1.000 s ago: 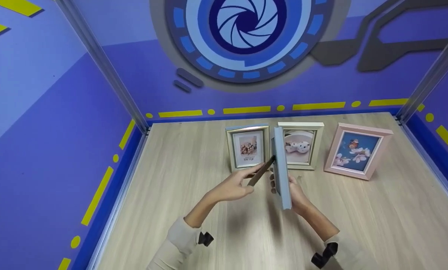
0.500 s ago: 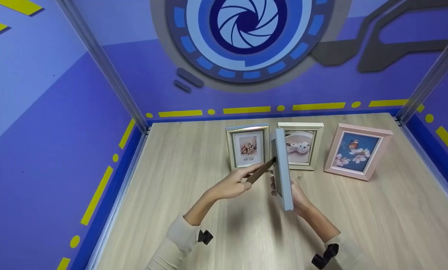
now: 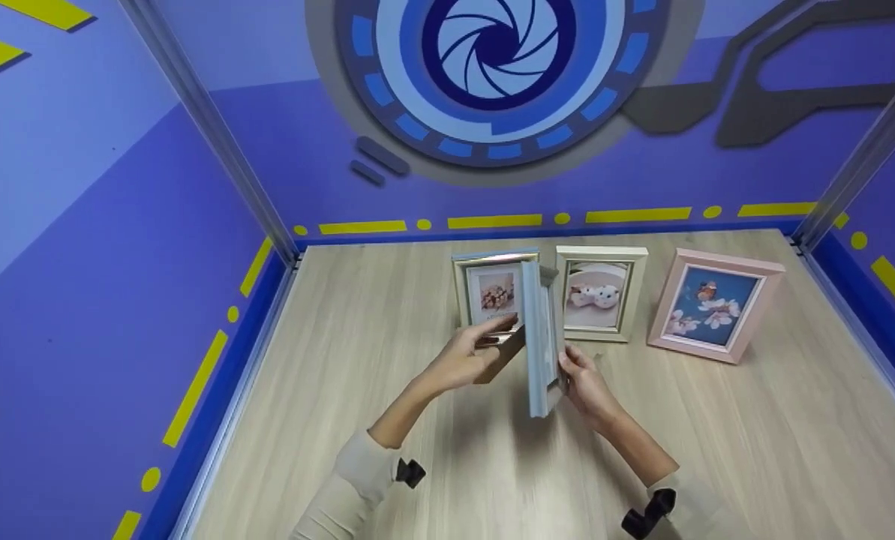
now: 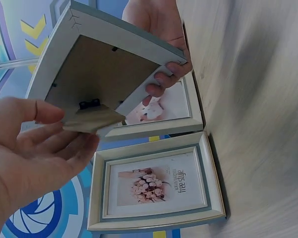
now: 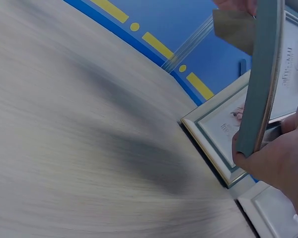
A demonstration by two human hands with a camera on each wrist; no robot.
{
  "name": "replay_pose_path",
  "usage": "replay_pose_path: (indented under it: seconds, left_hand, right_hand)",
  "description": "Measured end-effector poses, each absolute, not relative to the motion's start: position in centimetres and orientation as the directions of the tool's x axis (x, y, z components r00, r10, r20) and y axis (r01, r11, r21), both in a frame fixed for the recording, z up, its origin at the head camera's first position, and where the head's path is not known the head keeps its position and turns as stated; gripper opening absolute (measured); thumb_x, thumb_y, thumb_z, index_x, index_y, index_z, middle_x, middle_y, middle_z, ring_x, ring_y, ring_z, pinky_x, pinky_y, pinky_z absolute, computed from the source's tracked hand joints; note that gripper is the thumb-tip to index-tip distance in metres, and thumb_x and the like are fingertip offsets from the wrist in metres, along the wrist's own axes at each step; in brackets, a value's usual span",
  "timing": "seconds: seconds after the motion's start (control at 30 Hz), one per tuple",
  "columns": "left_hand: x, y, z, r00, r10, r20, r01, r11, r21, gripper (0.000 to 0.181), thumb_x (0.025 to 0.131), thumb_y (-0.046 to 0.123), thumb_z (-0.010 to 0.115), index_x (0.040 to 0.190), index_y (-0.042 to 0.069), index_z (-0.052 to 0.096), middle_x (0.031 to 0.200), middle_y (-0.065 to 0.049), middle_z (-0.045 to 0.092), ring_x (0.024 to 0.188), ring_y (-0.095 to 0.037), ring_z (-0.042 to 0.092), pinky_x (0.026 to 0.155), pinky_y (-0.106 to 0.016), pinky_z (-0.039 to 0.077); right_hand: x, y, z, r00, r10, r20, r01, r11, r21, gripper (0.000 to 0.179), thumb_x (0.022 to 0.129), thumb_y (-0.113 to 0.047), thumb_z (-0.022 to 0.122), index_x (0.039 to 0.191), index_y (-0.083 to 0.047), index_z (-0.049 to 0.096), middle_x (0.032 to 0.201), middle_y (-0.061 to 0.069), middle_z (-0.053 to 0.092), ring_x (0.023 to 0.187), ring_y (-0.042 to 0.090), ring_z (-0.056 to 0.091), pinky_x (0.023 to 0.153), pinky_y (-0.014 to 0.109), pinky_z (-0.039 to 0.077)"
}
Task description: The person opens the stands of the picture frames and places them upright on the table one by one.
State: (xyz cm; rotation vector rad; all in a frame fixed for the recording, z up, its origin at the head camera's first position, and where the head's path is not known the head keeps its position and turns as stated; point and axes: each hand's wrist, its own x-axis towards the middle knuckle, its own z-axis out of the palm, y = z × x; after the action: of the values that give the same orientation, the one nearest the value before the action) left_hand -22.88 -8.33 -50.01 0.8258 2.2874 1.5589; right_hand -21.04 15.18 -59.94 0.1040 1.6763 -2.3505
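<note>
A light blue picture frame (image 3: 535, 337) is held upright above the table, seen nearly edge-on in the head view. Its grey-brown backing (image 4: 104, 74) faces left, with the fold-out stand leg (image 4: 92, 119) swung out from it. My left hand (image 3: 458, 362) pinches that leg between thumb and fingers. My right hand (image 3: 591, 390) grips the frame's lower right side, thumb on the front and fingers curled round to the back. The picture in the held frame is mostly turned away in the head view; part of it shows in the right wrist view.
Behind stand a gold-rimmed frame (image 3: 458, 292) with a bouquet picture, a cream frame (image 3: 637, 292), and a pink frame (image 3: 766, 307) at the right. Purple-blue panels (image 3: 267, 150) enclose the wooden table (image 3: 327, 322) at the back and sides.
The held frame has turned and shifted left, so its front edge now shows on the right and it overlaps the bouquet frame. My left hand still pinches the leg.
</note>
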Motion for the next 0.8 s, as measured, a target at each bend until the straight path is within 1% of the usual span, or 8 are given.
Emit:
replay_pose_path:
  seconds: [0.13, 0.27, 0.33, 0.5, 0.57, 0.67, 0.73, 0.8]
  left_hand:
    - [-22.8, -8.2, -49.7, -0.871, 0.469, 0.147, 0.287, 0.244, 0.926, 0.047, 0.101, 0.004, 0.049, 0.148, -0.005, 0.048, 0.152, -0.023, 0.051, 0.137, -0.037, 0.054, 0.113, -0.049, 0.048]
    - [-22.7, -8.3, -49.7, -0.92, 0.369, 0.131, 0.226, 0.227, 0.947, 0.043, 0.107, 0.013, 0.049, 0.145, -0.007, 0.051, 0.143, -0.027, 0.057, 0.122, -0.039, 0.062, 0.101, -0.048, 0.057]
    - [-22.7, -8.4, -49.8, -0.938, 0.325, 0.12, 0.198, 0.219, 0.955, 0.043, 0.107, 0.019, 0.05, 0.142, -0.005, 0.054, 0.134, -0.025, 0.063, 0.113, -0.035, 0.066, 0.094, -0.047, 0.06]
    - [-22.7, -8.9, -50.3, -0.961, 0.243, 0.133, 0.191, 0.234, 0.953, 0.034, 0.102, 0.023, 0.063, 0.124, -0.002, 0.066, 0.105, -0.019, 0.07, 0.089, -0.022, 0.067, 0.082, -0.05, 0.062]
    - [-22.7, -9.3, -50.7, -0.965, 0.221, 0.139, 0.194, 0.251, 0.948, 0.032, 0.099, 0.023, 0.068, 0.119, -0.002, 0.068, 0.098, -0.018, 0.071, 0.082, -0.018, 0.066, 0.076, -0.049, 0.063]
    - [-22.5, -10.1, -51.2, -0.973, 0.192, 0.13, 0.179, 0.264, 0.948, 0.032, 0.096, 0.021, 0.071, 0.117, -0.003, 0.067, 0.096, -0.019, 0.072, 0.078, -0.015, 0.067, 0.07, -0.043, 0.064]
    - [-22.4, -10.8, -51.6, -0.978, 0.176, 0.113, 0.157, 0.26, 0.953, 0.031, 0.096, 0.019, 0.07, 0.118, -0.003, 0.067, 0.097, -0.02, 0.072, 0.078, -0.015, 0.067, 0.069, -0.04, 0.065]
    - [-22.4, -11.4, -51.9, -0.984, 0.153, 0.092, 0.128, 0.25, 0.96, 0.03, 0.096, 0.016, 0.069, 0.119, -0.004, 0.067, 0.098, -0.022, 0.072, 0.079, -0.017, 0.068, 0.069, -0.041, 0.065]
  right_hand:
    - [-21.0, 15.1, -60.1, -0.969, -0.137, -0.205, 0.238, -0.294, -0.926, 0.048, 0.111, -0.013, 0.034, 0.153, 0.009, 0.027, 0.121, 0.001, 0.058, 0.104, 0.005, 0.059, 0.088, 0.021, 0.052]
    - [-21.0, 15.0, -60.2, -0.969, -0.1, -0.225, 0.244, -0.276, -0.93, 0.047, 0.111, -0.013, 0.035, 0.153, 0.008, 0.028, 0.13, 0.008, 0.054, 0.106, 0.004, 0.057, 0.089, 0.019, 0.051]
    - [-20.9, 15.0, -60.3, -0.97, -0.084, -0.228, 0.242, -0.27, -0.932, 0.047, 0.111, -0.013, 0.036, 0.152, 0.008, 0.029, 0.133, 0.009, 0.052, 0.107, 0.004, 0.056, 0.09, 0.019, 0.051]
    - [-20.9, 14.6, -60.4, -0.974, -0.068, -0.215, 0.225, -0.268, -0.937, 0.044, 0.11, -0.01, 0.039, 0.15, 0.005, 0.034, 0.13, 0.005, 0.054, 0.107, 0.004, 0.056, 0.091, 0.019, 0.051]
    - [-20.8, 14.6, -60.5, -0.973, -0.076, -0.216, 0.229, -0.249, -0.941, 0.045, 0.11, -0.01, 0.04, 0.152, 0.004, 0.033, 0.137, 0.009, 0.053, 0.11, 0.003, 0.055, 0.092, 0.017, 0.05]
    - [-20.8, 14.4, -60.5, -0.971, -0.084, -0.223, 0.236, -0.206, -0.95, 0.047, 0.109, -0.012, 0.043, 0.153, 0.003, 0.034, 0.143, 0.014, 0.05, 0.112, 0.004, 0.054, 0.092, 0.017, 0.049]
    - [-20.8, 14.3, -60.5, -0.97, -0.092, -0.226, 0.239, -0.167, -0.957, 0.047, 0.109, -0.014, 0.045, 0.153, 0.001, 0.035, 0.144, 0.014, 0.049, 0.112, 0.006, 0.053, 0.091, 0.017, 0.048]
    - [-20.8, 14.1, -60.6, -0.97, -0.097, -0.221, 0.234, -0.146, -0.961, 0.046, 0.108, -0.014, 0.048, 0.151, 0.0, 0.039, 0.137, 0.009, 0.052, 0.11, 0.008, 0.053, 0.088, 0.02, 0.048]
